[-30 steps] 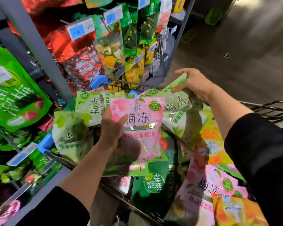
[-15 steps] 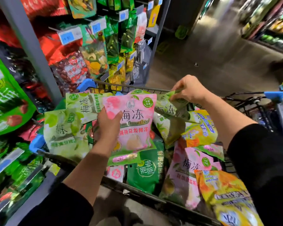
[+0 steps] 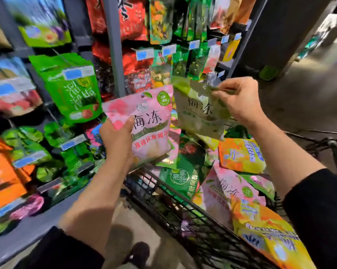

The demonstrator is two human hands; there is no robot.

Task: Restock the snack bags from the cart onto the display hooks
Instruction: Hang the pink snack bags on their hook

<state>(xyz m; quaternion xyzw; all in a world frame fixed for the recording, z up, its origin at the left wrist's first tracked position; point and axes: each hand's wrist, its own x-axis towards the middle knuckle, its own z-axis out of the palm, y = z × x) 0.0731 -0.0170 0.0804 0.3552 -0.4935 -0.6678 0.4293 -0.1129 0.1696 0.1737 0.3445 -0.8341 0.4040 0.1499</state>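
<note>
My left hand (image 3: 118, 135) grips a pink snack bag (image 3: 150, 121) by its left edge, holding it upright above the cart's near-left corner. My right hand (image 3: 239, 100) pinches the top of a pale green snack bag (image 3: 198, 111), which hangs just to the right of the pink one. Both bags are raised in front of the display hooks (image 3: 156, 53). Below them the black wire cart (image 3: 183, 216) holds several more bags in pink, green, orange and yellow.
Hanging bags fill the rack: green bags (image 3: 74, 88) at left, red bags (image 3: 132, 18) and mixed ones behind a grey upright post (image 3: 114, 45). Blue price tags (image 3: 144, 54) stick out from the hooks. Bare aisle floor (image 3: 309, 94) lies at right. A shoe (image 3: 138, 251) shows below.
Both hands have lifted their bags up out of the cart toward the rack. The view has swung left, so the display now fills the frame.
</note>
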